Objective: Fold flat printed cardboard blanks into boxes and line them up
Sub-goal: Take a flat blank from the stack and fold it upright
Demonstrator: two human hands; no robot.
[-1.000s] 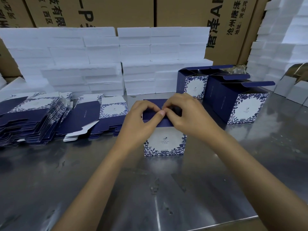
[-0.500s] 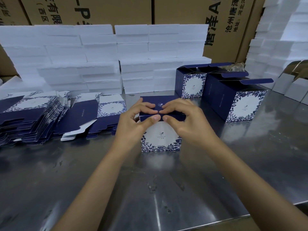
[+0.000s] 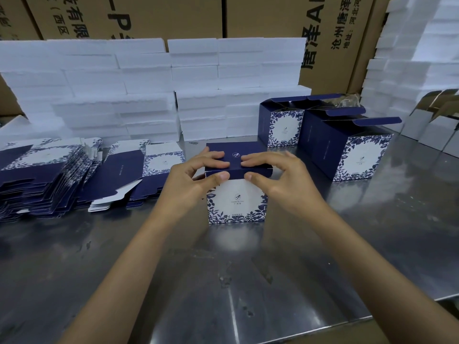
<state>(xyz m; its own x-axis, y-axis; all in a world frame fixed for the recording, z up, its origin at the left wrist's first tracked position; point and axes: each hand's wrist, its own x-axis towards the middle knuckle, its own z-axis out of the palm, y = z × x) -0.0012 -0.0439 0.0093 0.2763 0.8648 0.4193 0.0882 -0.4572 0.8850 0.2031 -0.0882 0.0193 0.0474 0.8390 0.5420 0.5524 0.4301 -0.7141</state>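
Note:
A navy and white floral box (image 3: 237,204) stands upright on the steel table (image 3: 223,281), its navy lid flap folded over the top. My left hand (image 3: 196,181) pinches the lid's front left edge, fingers on top and thumb on the front lip. My right hand (image 3: 280,177) pinches the front right edge the same way. Two folded boxes (image 3: 283,127) (image 3: 357,155) with open top flaps stand in a row at the right rear. Stacks of flat printed blanks (image 3: 44,180) (image 3: 139,177) lie to the left.
White foam slabs (image 3: 149,90) are piled along the back of the table, with more foam (image 3: 409,78) at the right. Brown shipping cartons (image 3: 248,18) stand behind them. Grey open cartons (image 3: 432,125) sit at the far right. The table's front edge (image 3: 347,321) runs near my right forearm.
The lid flap has come down flat over the box top. My fingers have spread apart along its front edge, and the box's white front face now shows more fully.

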